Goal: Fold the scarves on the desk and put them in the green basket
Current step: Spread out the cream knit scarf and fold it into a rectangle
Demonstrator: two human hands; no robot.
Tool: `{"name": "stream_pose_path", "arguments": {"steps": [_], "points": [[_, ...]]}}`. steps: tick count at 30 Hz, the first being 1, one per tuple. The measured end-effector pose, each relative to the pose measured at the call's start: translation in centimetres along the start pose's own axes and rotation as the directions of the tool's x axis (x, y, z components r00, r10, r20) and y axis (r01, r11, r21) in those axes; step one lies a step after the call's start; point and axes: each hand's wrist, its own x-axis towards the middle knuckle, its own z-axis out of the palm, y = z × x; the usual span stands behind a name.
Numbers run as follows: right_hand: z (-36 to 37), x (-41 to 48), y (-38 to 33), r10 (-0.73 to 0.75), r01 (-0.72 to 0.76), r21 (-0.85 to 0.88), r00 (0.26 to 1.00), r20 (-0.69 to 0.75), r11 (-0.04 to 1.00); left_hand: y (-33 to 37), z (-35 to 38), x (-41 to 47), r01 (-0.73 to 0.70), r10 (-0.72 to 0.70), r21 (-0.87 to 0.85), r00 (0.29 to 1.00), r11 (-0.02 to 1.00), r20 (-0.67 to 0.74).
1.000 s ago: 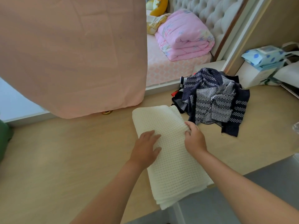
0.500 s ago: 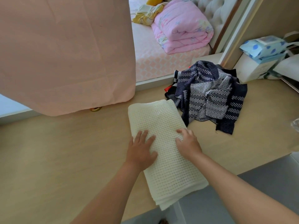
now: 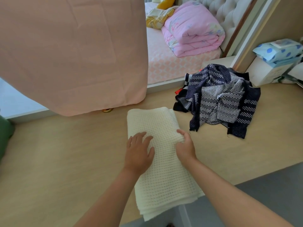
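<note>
A cream waffle-knit scarf [image 3: 161, 177] lies folded into a long strip on the wooden desk [image 3: 65, 161], its near end hanging over the front edge. My left hand [image 3: 139, 151] rests flat on its left side with fingers spread. At the strip's right edge my right hand [image 3: 186, 145] curls its fingers round the fabric. A crumpled pile of navy and grey patterned scarves [image 3: 219, 102] sits to the right, further back. A sliver of the green basket [image 3: 5, 133] shows at the left frame edge.
A pink curtain [image 3: 72, 51] hangs over the back left of the desk, with a small gold ring [image 3: 107, 110] under its hem. A tissue pack on a white box [image 3: 277, 63] stands at the back right. Behind the desk is a bed with a pink quilt [image 3: 191, 28].
My right hand has shifted from lying on top of the scarf to gripping its right edge. My left hand has slid slightly along the left side.
</note>
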Motion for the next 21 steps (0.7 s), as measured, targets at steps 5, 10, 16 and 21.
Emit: {"name": "stream_pose_path", "arguments": {"steps": [5,10,16,21], "points": [[-0.9,-0.1,1.3,-0.231,0.183,-0.569,0.973,-0.012,0.801,-1.0,2.4,-1.2,-0.093,0.053,0.089,0.925,0.992,0.377],[-1.5,-1.2,3.3,-0.454,0.646,-0.741,0.724,0.519,0.182,-1.3,3.3,-1.4,-0.145,0.075,0.152,0.916,0.978,0.394],[-3.1,-1.3,4.9,-0.276,0.629,-0.775,0.755,0.595,0.053,-3.2,2.9,-3.7,-0.262,0.208,0.175,0.938,0.949,0.279],[-3.5,-4.2,4.9,-0.529,0.788,-0.612,0.492,0.692,-0.068,-3.1,1.3,-6.7,-0.447,0.434,0.129,0.894,0.885,0.114]]}}
